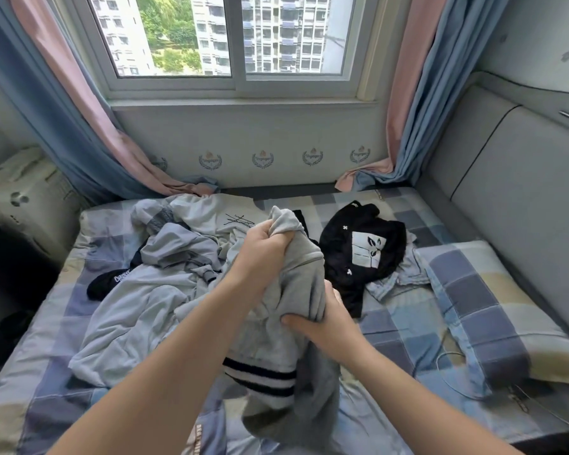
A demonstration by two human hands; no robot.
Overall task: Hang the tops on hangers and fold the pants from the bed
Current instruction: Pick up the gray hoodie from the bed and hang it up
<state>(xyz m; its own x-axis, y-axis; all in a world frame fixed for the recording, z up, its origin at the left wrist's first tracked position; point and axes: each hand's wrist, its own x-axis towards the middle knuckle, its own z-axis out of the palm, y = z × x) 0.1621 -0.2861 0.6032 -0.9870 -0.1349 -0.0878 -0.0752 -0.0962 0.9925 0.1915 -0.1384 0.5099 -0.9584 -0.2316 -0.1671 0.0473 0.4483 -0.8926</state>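
Note:
I hold a grey garment [301,284] with dark and white stripes on its ribbed hem up over the bed. My left hand [263,247] grips its bunched upper part. My right hand [322,323] grips a fold lower down, thumb on top. A heap of pale grey and white clothes [165,274] lies on the left of the bed, with a black piece [107,280] showing under it. A black top with a white square print [363,247] lies to the right, partly over a light blue garment [395,280]. No hanger is in view.
The bed has a blue, grey and cream checked sheet [404,326]. A matching pillow [493,307] lies at the right by a grey padded headboard [506,192]. A thin white cable [447,366] runs beside the pillow. Curtains and a window close the far side.

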